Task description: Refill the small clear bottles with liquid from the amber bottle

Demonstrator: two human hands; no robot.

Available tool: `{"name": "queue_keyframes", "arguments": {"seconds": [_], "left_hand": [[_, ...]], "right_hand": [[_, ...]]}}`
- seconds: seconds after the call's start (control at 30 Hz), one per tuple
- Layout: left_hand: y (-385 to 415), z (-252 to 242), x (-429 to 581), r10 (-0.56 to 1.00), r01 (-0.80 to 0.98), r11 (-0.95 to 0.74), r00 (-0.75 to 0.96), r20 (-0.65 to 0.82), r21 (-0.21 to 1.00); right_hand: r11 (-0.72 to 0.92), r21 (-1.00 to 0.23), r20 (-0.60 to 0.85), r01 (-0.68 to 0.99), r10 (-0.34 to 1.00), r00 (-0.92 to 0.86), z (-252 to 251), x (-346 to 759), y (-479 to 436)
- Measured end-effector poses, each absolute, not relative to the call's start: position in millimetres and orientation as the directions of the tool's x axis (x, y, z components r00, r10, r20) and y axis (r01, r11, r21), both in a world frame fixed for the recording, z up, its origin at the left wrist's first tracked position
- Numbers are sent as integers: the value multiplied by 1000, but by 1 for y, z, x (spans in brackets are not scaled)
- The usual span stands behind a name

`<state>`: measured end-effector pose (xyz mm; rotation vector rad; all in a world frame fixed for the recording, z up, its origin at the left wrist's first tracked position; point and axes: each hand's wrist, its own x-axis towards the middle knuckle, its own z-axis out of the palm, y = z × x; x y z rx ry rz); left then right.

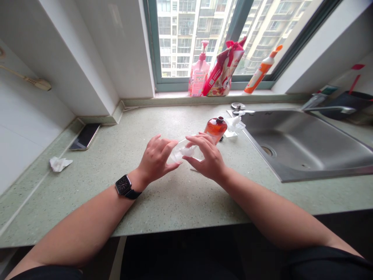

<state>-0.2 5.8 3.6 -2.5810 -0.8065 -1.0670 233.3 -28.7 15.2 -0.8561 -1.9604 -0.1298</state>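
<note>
My left hand (157, 158) and my right hand (206, 155) meet over the middle of the green counter (163, 194). Together they pinch a small clear plastic piece (181, 151), its fingers curled round its edges. Just beyond my right hand stands an amber bottle (215, 129) with its neck uncapped. A white pump head (236, 121) lies on a clear wrapper to the bottle's right. A black watch (124, 186) sits on my left wrist.
A steel sink (303, 144) with a tap fills the right. On the window sill stand a pink pump bottle (198, 74), a red refill pouch (223, 70) and an orange-capped bottle (260, 72). A phone (85, 136) and a crumpled tissue (59, 163) lie at left.
</note>
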Motion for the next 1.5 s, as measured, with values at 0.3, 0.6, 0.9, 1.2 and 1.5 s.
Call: {"name": "queue_keyframes", "arguments": {"seconds": [0.3,0.6,0.9,1.2,1.5], "left_hand": [[5,7,-3,411,533,-846,622,667,24],[6,8,-7,438,555,-831,597,672,49],[6,10,-11,520,618,-776,517,680,124],[9,7,-13,539,677,-731,493,682,88],[10,7,-16,578,682,-716,462,673,146]], "right_hand": [[835,-222,777,503,463,-427,24,242,-28],[830,-254,807,497,465,-364,36,245,-32],[789,-221,815,573,472,-336,54,270,-28],[758,-127,738,640,503,-449,57,286,-20],[698,-194,551,689,659,-512,50,295,-14]]}}
